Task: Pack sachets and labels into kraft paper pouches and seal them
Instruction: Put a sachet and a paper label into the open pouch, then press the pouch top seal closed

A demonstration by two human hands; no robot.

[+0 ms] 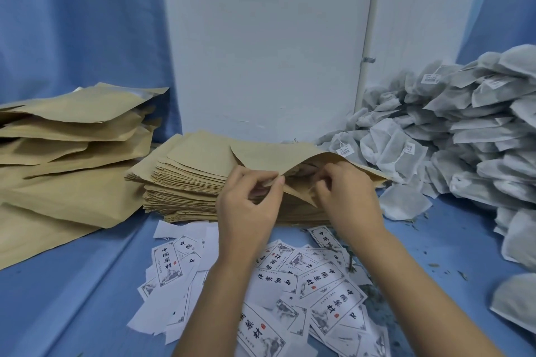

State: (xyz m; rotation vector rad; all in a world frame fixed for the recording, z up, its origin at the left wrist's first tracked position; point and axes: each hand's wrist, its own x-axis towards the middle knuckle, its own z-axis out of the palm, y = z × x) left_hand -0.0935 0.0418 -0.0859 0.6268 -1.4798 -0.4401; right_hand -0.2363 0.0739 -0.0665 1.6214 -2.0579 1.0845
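A kraft paper pouch (278,158) lies lifted on top of a stack of flat empty pouches (185,182) in the middle. My left hand (249,206) pinches the near edge of its mouth with thumb and fingers. My right hand (345,197) pinches the other lip, and the mouth is pulled open between them. Something pale shows inside the opening, too hidden to tell what. White printed labels (319,284) are scattered on the blue cloth in front of the stack. Grey-white sachets (464,130) form a big heap at the right.
A pile of bulging kraft pouches (72,130) lies at the left. One loose sachet (404,201) sits right of the stack. A white wall panel (269,38) rises behind, with blue cloth (58,298) over the table. Bits of dry leaf lie among the labels.
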